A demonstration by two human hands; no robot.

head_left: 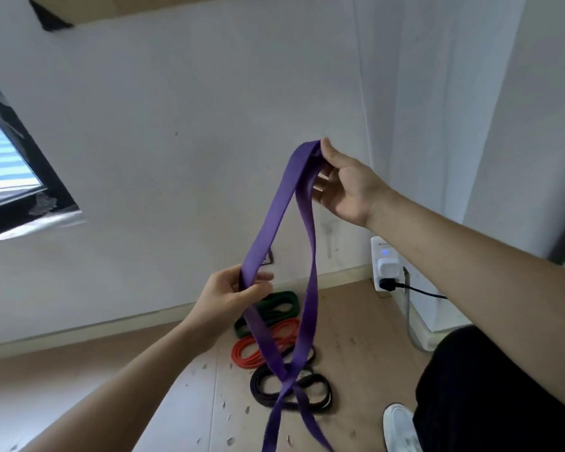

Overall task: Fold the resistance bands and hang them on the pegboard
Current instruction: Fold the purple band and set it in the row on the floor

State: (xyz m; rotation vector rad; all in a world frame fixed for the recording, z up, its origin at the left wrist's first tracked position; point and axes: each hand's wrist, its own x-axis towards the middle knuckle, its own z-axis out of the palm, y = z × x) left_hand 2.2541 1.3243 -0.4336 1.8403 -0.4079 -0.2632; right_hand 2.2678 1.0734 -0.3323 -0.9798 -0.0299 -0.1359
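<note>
Nearest the lens, low on the right: a black trouser leg (486, 386) and a white shoe (400, 425), with two bare forearms reaching in above them. Held high in the right hand (346, 187): the top fold of a purple band (274, 220), pinched between the thumb and curled fingers (322, 187). Lower and to the left, the left hand (232, 290), its fingers (261, 288) wrapped round one strand of the same band. Between the two hands, that strand drawn at a slant; the other strand hanging free from the right hand. Below the left hand, both strands crossing and trailing out past the bottom edge. On the wooden floor (144, 370) by the white wall (177, 125), behind the hanging loop: a green band (281, 300), an orange band (245, 353) and a black band (258, 386), each loosely coiled, close together. Further right, a white power strip (385, 256) with a black plug.
</note>
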